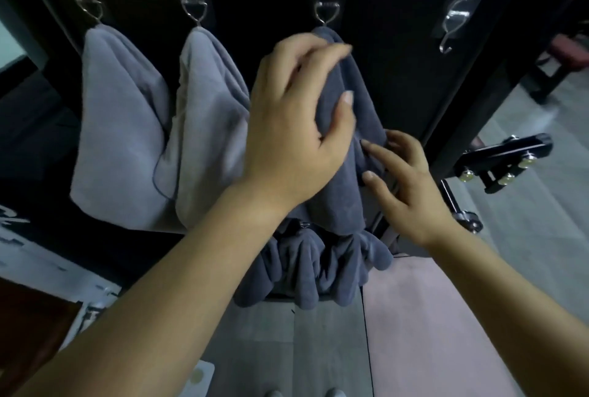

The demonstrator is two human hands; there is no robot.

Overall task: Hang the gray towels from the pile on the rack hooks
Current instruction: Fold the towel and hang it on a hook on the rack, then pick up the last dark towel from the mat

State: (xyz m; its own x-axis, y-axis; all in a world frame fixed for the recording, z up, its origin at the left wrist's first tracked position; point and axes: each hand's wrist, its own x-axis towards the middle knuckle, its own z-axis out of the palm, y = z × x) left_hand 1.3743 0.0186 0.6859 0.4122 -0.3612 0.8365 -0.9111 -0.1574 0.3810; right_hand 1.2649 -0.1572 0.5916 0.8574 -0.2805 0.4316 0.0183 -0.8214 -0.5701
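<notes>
Fingers, L hand (296, 129): grip plush dark towel (345, 202)
R hand (411, 189): fingers spread, touching towel
Hook (325, 12): wire loop above towel

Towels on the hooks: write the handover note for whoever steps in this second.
Left hand grips the dark gray towel, whose top sits at the third hook. Right hand touches its lower edge.
Done: light gray towels hang on the first hook and second hook.
Left: let go, then hang one from the pile on the empty fourth hook.
</notes>
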